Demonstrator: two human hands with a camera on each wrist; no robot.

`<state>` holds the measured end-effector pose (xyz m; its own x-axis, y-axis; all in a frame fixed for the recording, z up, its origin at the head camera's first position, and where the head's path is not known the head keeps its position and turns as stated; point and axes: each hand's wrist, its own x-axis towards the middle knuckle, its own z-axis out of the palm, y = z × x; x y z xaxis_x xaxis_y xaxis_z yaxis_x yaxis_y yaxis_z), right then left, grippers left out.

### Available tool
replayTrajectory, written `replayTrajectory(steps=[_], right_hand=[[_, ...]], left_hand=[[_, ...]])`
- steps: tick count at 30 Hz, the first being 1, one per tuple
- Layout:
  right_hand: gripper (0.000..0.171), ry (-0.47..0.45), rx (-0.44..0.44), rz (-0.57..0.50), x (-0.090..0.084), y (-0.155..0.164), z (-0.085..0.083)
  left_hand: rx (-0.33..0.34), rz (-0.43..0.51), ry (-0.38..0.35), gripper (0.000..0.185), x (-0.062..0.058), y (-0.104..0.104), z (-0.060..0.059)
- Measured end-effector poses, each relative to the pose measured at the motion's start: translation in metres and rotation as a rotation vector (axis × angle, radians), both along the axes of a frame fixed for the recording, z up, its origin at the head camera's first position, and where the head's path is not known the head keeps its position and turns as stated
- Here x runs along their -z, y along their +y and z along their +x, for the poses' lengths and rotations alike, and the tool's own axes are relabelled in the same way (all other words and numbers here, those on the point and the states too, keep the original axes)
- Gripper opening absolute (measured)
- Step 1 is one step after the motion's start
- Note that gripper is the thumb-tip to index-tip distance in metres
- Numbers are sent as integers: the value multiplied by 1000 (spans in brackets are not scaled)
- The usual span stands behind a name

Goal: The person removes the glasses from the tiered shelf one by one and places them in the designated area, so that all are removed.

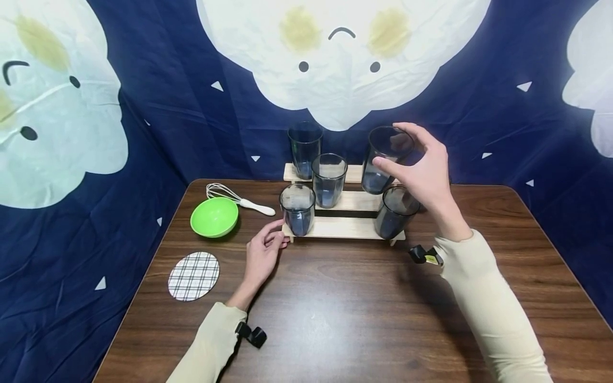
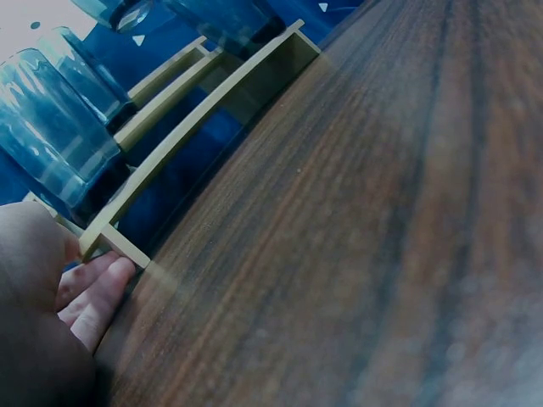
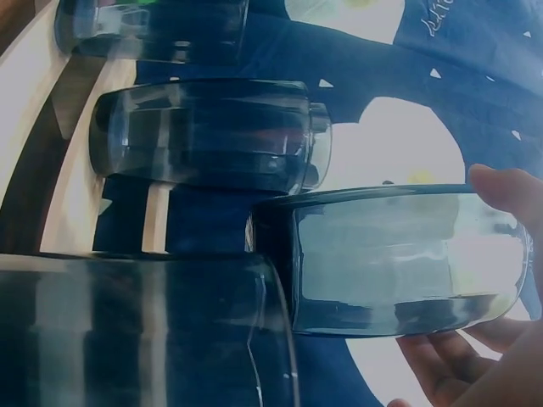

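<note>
My right hand [image 1: 425, 169] grips a smoky blue-grey drinking glass [image 1: 375, 175] near its rim, thumb on the near side and fingers round the far side. In the right wrist view this glass [image 3: 382, 263] is off the stepped wooden rack [image 1: 351, 227], over its right part. My left hand [image 1: 262, 254] holds the rack's front left corner; its fingertips lie by the end leg [image 2: 125, 246]. Matching glasses stand on the rack: one back left [image 1: 305, 151], one mid-left [image 1: 329, 183], one front left [image 1: 298, 213] and one front right [image 1: 395, 213].
Left of the rack are a green bowl [image 1: 214, 217], a whisk [image 1: 256, 206] with a white handle, and a round checked coaster [image 1: 193, 276]. All stand on a dark wooden table [image 1: 335, 319]. A blue cloth with white clouds [image 1: 167, 127] hangs close behind.
</note>
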<state>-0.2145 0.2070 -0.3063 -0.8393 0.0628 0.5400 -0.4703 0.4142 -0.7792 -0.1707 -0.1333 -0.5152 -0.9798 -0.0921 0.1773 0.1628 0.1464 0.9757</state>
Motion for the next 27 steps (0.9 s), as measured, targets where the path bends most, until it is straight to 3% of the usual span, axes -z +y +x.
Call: replayTrajectory(steps=[19, 27], right_hand=[[61, 91, 20, -131, -10, 15, 11], [59, 100, 77, -155, -10, 28, 15]], left_hand=[[6, -8, -9, 33, -2, -1, -3], [6, 4, -6, 32, 1, 0, -2]])
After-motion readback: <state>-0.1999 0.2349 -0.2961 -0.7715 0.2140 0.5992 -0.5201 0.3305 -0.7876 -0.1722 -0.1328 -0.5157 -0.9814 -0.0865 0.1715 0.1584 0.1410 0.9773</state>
